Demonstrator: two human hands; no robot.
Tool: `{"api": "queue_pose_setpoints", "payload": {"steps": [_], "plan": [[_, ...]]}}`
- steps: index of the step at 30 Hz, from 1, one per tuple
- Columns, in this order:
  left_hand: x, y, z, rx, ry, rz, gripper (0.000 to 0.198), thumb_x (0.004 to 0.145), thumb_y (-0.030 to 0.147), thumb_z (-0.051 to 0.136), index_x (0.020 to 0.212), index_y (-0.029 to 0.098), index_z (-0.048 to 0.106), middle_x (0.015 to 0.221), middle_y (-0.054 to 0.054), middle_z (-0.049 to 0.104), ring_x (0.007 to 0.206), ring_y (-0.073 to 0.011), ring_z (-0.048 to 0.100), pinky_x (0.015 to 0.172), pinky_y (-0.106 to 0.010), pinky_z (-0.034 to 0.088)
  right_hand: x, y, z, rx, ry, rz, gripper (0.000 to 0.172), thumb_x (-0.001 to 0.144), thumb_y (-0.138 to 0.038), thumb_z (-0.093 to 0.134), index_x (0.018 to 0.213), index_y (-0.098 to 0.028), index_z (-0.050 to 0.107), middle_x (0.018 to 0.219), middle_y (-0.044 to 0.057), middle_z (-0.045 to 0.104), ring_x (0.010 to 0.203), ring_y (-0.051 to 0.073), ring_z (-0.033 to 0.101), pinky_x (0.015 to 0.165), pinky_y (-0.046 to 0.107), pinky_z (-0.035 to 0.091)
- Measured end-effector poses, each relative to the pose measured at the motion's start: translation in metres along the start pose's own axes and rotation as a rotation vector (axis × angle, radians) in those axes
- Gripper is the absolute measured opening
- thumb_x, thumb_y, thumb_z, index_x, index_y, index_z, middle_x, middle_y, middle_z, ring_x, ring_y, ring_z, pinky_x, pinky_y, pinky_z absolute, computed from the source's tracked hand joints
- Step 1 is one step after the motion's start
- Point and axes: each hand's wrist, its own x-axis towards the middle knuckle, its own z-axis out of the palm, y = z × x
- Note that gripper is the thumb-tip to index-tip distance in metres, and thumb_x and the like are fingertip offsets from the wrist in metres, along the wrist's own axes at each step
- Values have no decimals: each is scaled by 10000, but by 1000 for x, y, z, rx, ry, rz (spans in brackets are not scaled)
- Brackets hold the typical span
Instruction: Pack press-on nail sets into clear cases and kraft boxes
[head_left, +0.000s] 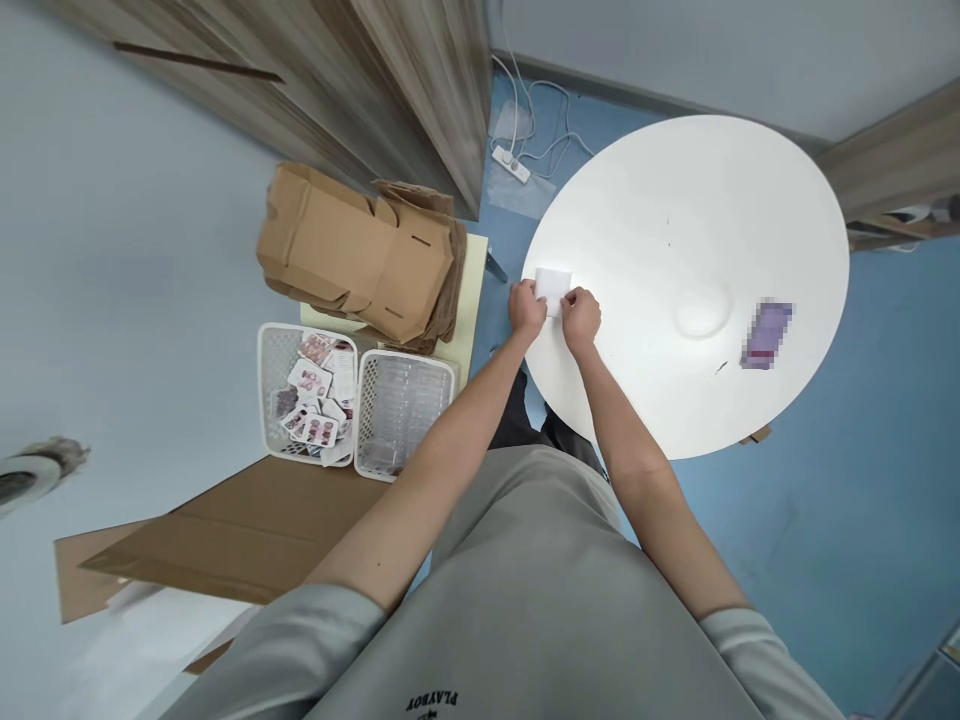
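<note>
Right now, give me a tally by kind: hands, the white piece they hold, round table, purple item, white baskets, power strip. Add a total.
Hands: 2 (left hand, right hand)
White piece: 1
Round table: 1
Purple item, blurred: 1
White baskets: 2
Power strip: 1
Total: 8

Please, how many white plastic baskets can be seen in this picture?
2. One white basket holds printed pieces, below the cardboard stack in the picture; the other basket, with clear plastic items, stands directly right of it. Others could be hidden.
</note>
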Motion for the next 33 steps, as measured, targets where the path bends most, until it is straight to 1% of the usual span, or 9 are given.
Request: {"api": "queue_pose_setpoints", "payload": {"steps": [5, 9, 12, 15, 18, 21, 24, 29, 33], "plan": [[1, 17, -7, 56, -73, -98, 424, 919, 43, 700, 1332, 138, 707, 1443, -202, 714, 1358, -321, 698, 1149, -391, 543, 4, -21, -12, -145, -57, 2, 318, 1073, -159, 445, 1141, -164, 756, 1270, 198, 763, 1100, 316, 737, 1003, 438, 588], [-29, 20, -26, 33, -114, 39, 450, 999, 127, 675, 1448, 106, 662, 1523, -229, 667, 1448, -331, 649, 1233, -394, 508, -6, -31, -32, -169, -198, -67, 293, 1074, -255, 608, 1258, -92, 768, 1356, 248, 764, 1241, 361, 751, 1118, 457, 572], [-62, 5, -62, -54, 10, 376, 445, 1051, 156, 590, 1492, 170, 651, 1598, -178, 619, 1506, -293, 605, 1297, -391, 467, -37, -30, -45, -1, -171, -109, 404, 1058, -287, 671, 1410, -96, 721, 1482, 239, 730, 1213, 325, 794, 1120, 437, 596], [-81, -17, -113, -42, 250, 499, 388, 1109, 286, 557, 1479, 219, 656, 1586, -158, 623, 1543, -297, 561, 1328, -437, 444, -80, -27, -52, 199, -173, -133, 314, 1070, -312, 647, 1314, -158, 771, 1375, 173, 807, 1148, 291, 825, 1080, 423, 625], [-78, -37, -157, 56, 416, 378, 442, 1073, 388, 662, 1473, 201, 654, 1580, -200, 616, 1557, -369, 527, 1348, -526, 407, -117, -27, -54, 343, -193, -134, 261, 1060, -347, 668, 1211, -183, 803, 1274, 132, 851, 1107, 270, 832, 1053, 404, 634], [-62, -48, -180, 159, 377, 218, 528, 1011, 382, 746, 1478, 155, 653, 1558, -244, 614, 1535, -416, 530, 1330, -550, 408, -139, -33, -53, 430, -211, -148, 249, 1046, -359, 688, 1187, -195, 811, 1244, 113, 861, 1083, 254, 832, 1040, 393, 636], [-48, -52, -186, 231, 330, 149, 471, 1041, 354, 678, 1452, 124, 687, 1490, -254, 654, 1476, -409, 580, 1296, -526, 433, -147, -43, -54, 459, -224, -165, 250, 1048, -343, 682, 1203, -193, 809, 1247, 111, 861, 1074, 244, 829, 1027, 382, 640], [-38, -50, -194, 332, 291, 137, 418, 1112, 327, 499, 1353, 114, 766, 1382, -238, 738, 1334, -365, 668, 1208, -466, 481, -151, -55, -61, 456, -223, -213, 256, 1061, -334, 681, 1245, -213, 811, 1278, 102, 854, 1081, 246, 825, 1022, 387, 650], [-39, -46, -201, 440, 266, 109, 321, 1066, 252, 539, 1196, 140, 810, 1396, -227, 752, 1251, -340, 717, 1111, -431, 525, -157, -54, -69, 452, -224, -224, 257, 1075, -304, 663, 1268, -223, 813, 1290, 97, 851, 1114, 248, 822, 1031, 388, 650]]}}
